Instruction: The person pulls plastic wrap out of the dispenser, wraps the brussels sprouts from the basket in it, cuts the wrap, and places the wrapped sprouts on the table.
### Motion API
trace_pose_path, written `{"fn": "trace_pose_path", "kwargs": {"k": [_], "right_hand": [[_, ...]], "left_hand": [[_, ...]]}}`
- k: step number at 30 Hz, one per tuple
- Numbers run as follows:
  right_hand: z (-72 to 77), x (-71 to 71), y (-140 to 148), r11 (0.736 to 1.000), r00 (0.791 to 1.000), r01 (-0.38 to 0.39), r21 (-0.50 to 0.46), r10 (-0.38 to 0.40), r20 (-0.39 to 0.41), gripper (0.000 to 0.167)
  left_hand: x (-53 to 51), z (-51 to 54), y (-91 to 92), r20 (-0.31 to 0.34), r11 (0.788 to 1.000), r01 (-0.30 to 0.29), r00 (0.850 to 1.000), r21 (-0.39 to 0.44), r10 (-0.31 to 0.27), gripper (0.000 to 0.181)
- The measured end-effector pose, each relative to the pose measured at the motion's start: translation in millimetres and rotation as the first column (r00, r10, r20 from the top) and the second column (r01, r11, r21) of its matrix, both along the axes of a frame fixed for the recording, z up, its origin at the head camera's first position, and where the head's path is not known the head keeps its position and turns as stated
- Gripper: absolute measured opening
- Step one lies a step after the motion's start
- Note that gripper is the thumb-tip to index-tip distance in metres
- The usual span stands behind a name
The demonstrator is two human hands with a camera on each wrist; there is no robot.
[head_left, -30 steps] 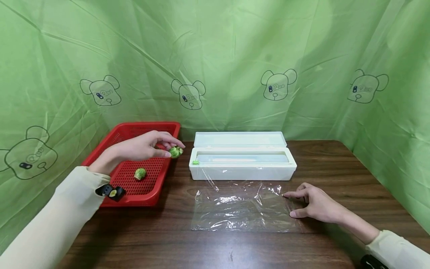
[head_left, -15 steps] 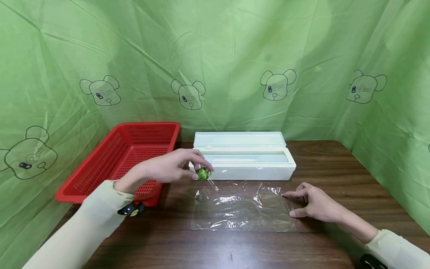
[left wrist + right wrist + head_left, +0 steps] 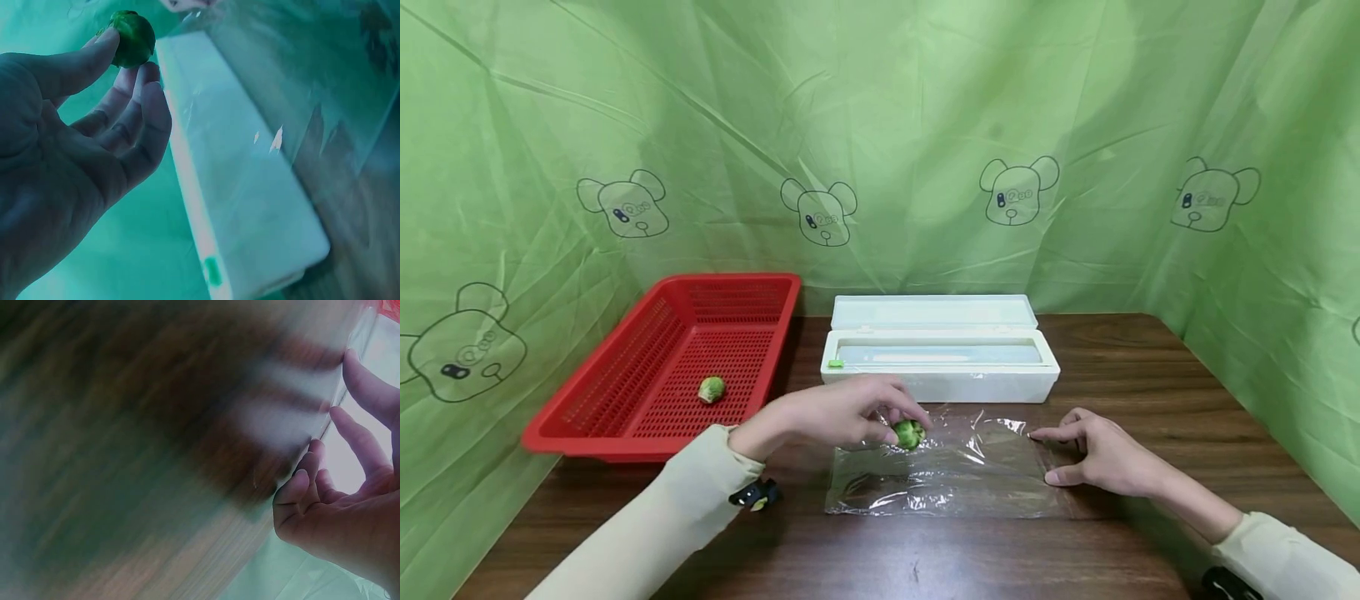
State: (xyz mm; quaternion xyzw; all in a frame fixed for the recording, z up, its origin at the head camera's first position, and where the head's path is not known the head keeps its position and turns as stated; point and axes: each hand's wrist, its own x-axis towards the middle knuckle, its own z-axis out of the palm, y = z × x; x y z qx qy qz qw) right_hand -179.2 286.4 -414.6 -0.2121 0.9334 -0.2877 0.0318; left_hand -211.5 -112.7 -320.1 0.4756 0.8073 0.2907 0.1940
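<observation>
Fingers (image 3: 140, 131) and thumb of the left hand (image 3: 846, 410) pinch a small green sprout (image 3: 909, 434) at their tips, the lower fingers bent inward beneath it. The sprout is over the upper middle part of a clear plastic film (image 3: 955, 487); whether it touches the film, I cannot tell. Opposite, the right hand (image 3: 1101, 454) grips nothing: its thumb and forefinger are spread apart, their tips pressing the film's right edge, while the other fingers curl loosely behind.

The film lies wrinkled and shiny on a dark wooden table (image 3: 1000, 562), just in front of a long white box (image 3: 940, 385). The lid (image 3: 934, 312) of the box stands raised at the back, and a green tab (image 3: 835, 363) sits at the left end of its front rim. To the left of the box is a red perforated basket (image 3: 733, 302), with a second sprout (image 3: 711, 389) on its floor. Pale sleeves (image 3: 655, 521) cover both forearms. Behind everything hangs a green curtain (image 3: 917, 117) printed with outlined bear heads.
</observation>
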Motion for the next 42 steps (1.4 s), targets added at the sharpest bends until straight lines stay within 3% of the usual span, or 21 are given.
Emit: {"fn": "trace_pose_path", "kwargs": {"k": [6,12,17,22,29,42], "right_hand": [[0.0,0.0,0,1.0,1.0,0.0,-0.003,0.0,-0.004,0.059],[-0.5,-0.1,0,1.0,1.0,-0.004,-0.008,0.004,-0.002,0.059],[-1.3,-0.6,0,1.0,1.0,-0.004,-0.006,0.004,-0.005,0.059],[-1.2,-0.7,0,1.0,1.0,-0.002,-0.006,0.002,-0.003,0.059],[-1.3,-0.2,1,1.0,1.0,0.0,-0.007,0.0,0.0,0.059],[-1.2,1.3,1,1.0,1.0,-0.001,0.0,0.001,0.007,0.059]], "left_hand": [[3.3,-18.9,22.1,-0.002,0.999,0.026,1.0,-0.035,-0.026,0.048],[4.1,-38.3,37.5,-0.053,0.994,0.019,0.998,-0.111,-0.025,0.046],[3.6,-49.2,45.8,-0.078,0.991,0.044,0.995,-0.127,-0.054,0.046],[2.1,-53.3,50.1,-0.122,0.989,0.062,0.989,-0.136,-0.079,0.046],[2.2,-54.9,53.6,-0.089,0.989,0.057,0.994,-0.138,-0.069,0.045],[2.0,-60.9,55.5,-0.105,0.984,0.064,0.991,-0.169,-0.083,0.045]]}}
